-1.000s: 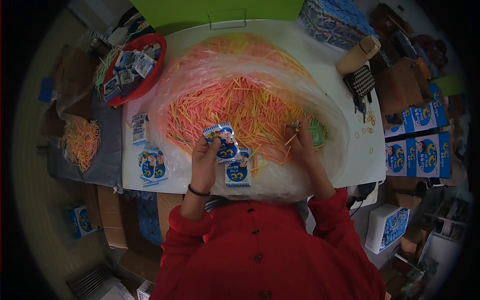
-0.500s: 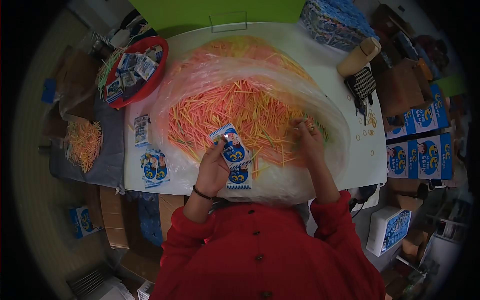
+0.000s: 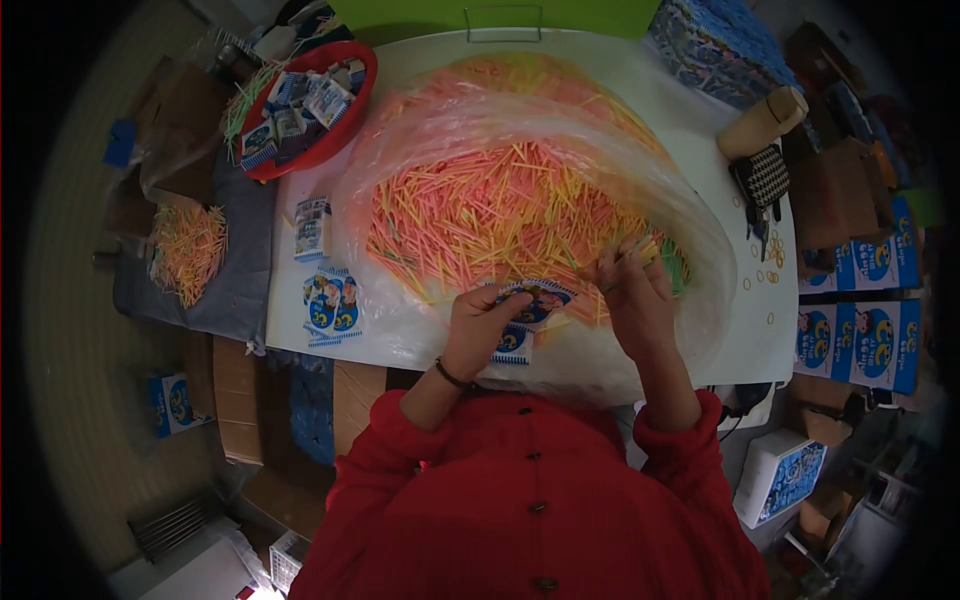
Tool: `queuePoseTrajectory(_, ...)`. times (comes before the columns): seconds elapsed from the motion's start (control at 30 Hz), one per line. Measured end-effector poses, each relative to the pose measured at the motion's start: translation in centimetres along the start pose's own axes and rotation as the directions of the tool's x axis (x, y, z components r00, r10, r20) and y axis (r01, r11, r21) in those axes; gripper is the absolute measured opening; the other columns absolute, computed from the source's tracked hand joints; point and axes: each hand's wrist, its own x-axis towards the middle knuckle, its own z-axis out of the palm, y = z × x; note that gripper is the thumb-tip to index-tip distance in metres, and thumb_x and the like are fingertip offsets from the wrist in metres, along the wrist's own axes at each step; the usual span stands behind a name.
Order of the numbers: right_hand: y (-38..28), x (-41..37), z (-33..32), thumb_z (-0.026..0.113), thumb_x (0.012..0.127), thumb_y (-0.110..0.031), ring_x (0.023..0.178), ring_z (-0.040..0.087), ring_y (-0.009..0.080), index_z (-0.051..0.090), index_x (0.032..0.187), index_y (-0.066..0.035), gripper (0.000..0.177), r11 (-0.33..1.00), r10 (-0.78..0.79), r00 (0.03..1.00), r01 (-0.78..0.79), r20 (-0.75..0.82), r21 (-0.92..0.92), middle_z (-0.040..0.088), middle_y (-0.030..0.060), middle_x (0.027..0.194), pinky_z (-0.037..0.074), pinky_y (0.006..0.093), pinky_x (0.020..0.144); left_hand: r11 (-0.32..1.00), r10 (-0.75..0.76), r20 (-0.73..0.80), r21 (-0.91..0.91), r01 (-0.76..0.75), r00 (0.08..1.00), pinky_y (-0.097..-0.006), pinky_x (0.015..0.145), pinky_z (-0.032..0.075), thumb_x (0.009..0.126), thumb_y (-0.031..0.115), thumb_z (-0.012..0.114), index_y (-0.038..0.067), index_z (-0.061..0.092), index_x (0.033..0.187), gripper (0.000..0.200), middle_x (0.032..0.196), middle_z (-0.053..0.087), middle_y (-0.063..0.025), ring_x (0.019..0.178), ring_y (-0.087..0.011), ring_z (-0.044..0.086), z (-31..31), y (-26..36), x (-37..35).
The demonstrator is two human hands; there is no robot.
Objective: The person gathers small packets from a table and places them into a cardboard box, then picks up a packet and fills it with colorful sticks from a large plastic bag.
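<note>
My left hand (image 3: pixel 480 328) pinches a blue-and-white printed packet (image 3: pixel 548 300), tilted sideways over the near edge of the stick pile. Another such packet (image 3: pixel 514 346) lies just below it on the plastic. Over the right side of the pile, my right hand (image 3: pixel 640 305) has its fingers closed around a small bunch of thin sticks (image 3: pixel 642 250). Pink, yellow and some green sticks (image 3: pixel 490 205) fill a large clear plastic bag (image 3: pixel 450 120) whose mouth faces me. To the left lie more blue packets (image 3: pixel 332 303) and a filled packet (image 3: pixel 312 229).
A red basin (image 3: pixel 363 110) of packets stands at the table's back left. At the right are a beige bottle (image 3: pixel 762 122), a checked pouch (image 3: pixel 762 178) and scattered rubber bands (image 3: pixel 772 262). Blue printed boxes (image 3: pixel 860 340) stand beyond the right edge; loose sticks (image 3: pixel 190 250) lie left.
My left hand has moved right with the packet, which has turned from upright to sideways. My right hand stays over the right of the pile, now nearer the packet. The whole view has shifted.
</note>
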Motion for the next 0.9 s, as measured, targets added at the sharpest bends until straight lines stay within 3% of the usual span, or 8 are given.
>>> queuePoseTrajectory(0.13, 1.2, 1.4, -0.7, 0.048, 0.1, -0.011, 0.093, 0.059, 0.0243, 0.049, 0.1, -0.006, 0.005, 0.882, -0.232, 0.972, 0.228, 0.04, -0.413, 0.057, 0.0095, 0.096, 0.047, 0.0363, 0.086, 0.941, 0.215, -0.089, 0.285, -0.182, 0.973, -0.0282, 0.066, 0.053, 0.092, 0.005, 0.059, -0.001, 0.066, 0.102, 0.014, 0.09, 0.07, -0.0061, 0.078, -0.0149, 0.067, -0.9, -1.0, 1.6)
queuePoseTrajectory(0.2, 1.5, 2.5, -2.9, 0.052, 0.096, -0.007, 0.088, 0.057, 0.0284, 0.05, 0.103, -0.005, 0.008, 0.018, -0.357, 0.898, 0.281, 0.256, -0.96, 0.057, 0.0127, 0.096, 0.045, 0.0359, 0.082, 0.45, 0.616, 0.114, 0.761, -0.468, 0.779, -0.0329, 0.071, 0.051, 0.088, 0.002, 0.059, 0.002, 0.065, 0.104, 0.018, 0.098, 0.068, -0.0097, 0.085, -0.0238, 0.065, -0.4, 1.0, 2.1)
queuePoseTrajectory(0.3, 3.2, 3.2, -6.3, 0.056, 0.091, -0.003, 0.088, 0.056, 0.0319, 0.051, 0.105, -0.004, 0.015, -0.234, -0.2, 0.827, 0.48, 0.525, -0.846, 0.056, 0.0152, 0.096, 0.044, 0.0362, 0.08, 0.15, 0.587, 0.303, 0.871, -0.468, 0.751, -0.0367, 0.079, 0.049, 0.084, -0.001, 0.059, 0.005, 0.065, 0.108, 0.026, 0.108, 0.064, -0.0139, 0.096, -0.0321, 0.061, -0.7, 1.4, 2.7)
queuePoseTrajectory(0.43, 3.6, 2.5, -5.9, 0.053, 0.095, -0.004, 0.089, 0.058, 0.0259, 0.052, 0.106, -0.004, 0.012, 0.008, -0.306, 0.885, 0.371, 0.351, -0.928, 0.057, 0.0122, 0.096, 0.045, 0.0344, 0.082, -0.025, 0.591, 0.461, 0.831, -0.555, 0.662, -0.0348, 0.073, 0.052, 0.087, 0.004, 0.06, 0.004, 0.065, 0.107, 0.021, 0.098, 0.067, -0.0112, 0.085, -0.0248, 0.065, -2.1, 0.5, 3.0)
queuePoseTrajectory(0.5, 2.1, 1.8, -3.3, 0.049, 0.098, -0.006, 0.091, 0.058, 0.0181, 0.051, 0.109, -0.004, 0.012, 0.494, -0.329, 0.941, 0.247, 0.084, -0.833, 0.057, 0.0077, 0.096, 0.046, 0.0312, 0.084, 0.752, 0.458, -0.085, 0.567, -0.335, 0.885, -0.0295, 0.063, 0.052, 0.091, 0.011, 0.061, 0.003, 0.065, 0.102, 0.015, 0.084, 0.067, -0.0059, 0.071, -0.0154, 0.065, -1.3, -0.1, 3.2)
queuePoseTrajectory(0.6, 1.6, 0.5, 1.2, 0.045, 0.1, -0.007, 0.093, 0.057, 0.0123, 0.049, 0.112, -0.004, 0.013, 0.864, -0.136, 0.979, 0.191, 0.149, -0.467, 0.056, 0.0048, 0.099, 0.046, 0.0282, 0.086, 0.87, 0.412, -0.127, 0.347, -0.349, 0.902, -0.024, 0.051, 0.049, 0.094, 0.018, 0.06, 0.002, 0.063, 0.1, 0.017, 0.073, 0.065, -0.0012, 0.06, -0.0079, 0.06, -0.3, 0.9, 4.8)
queuePoseTrajectory(0.7, 3.4, 1.1, 1.8, 0.044, 0.1, -0.005, 0.093, 0.057, 0.0122, 0.048, 0.112, -0.005, 0.013, 0.832, 0.021, 0.984, 0.082, 0.179, -0.548, 0.055, 0.0049, 0.101, 0.046, 0.027, 0.086, 0.988, 0.005, -0.044, -0.152, -0.012, 0.999, -0.0226, 0.048, 0.048, 0.096, 0.02, 0.058, 0.003, 0.062, 0.1, 0.017, 0.073, 0.065, -0.001, 0.059, -0.0078, 0.06, 1.8, 3.7, 4.4)
queuePoseTrajectory(0.9, 4.1, 2.1, -2.6, 0.045, 0.1, -0.006, 0.094, 0.056, 0.012, 0.05, 0.109, -0.004, 0.011, 0.64, -0.211, 0.964, 0.259, 0.159, -0.724, 0.057, 0.0056, 0.102, 0.045, 0.0268, 0.087, 0.977, -0.102, 0.004, -0.189, 0.101, 0.995, -0.0253, 0.068, 0.055, 0.1, 0.021, 0.05, 0.001, 0.062, 0.111, 0.025, 0.098, 0.069, -0.0058, 0.083, -0.0118, 0.067, -1.4, 0.9, 4.2)
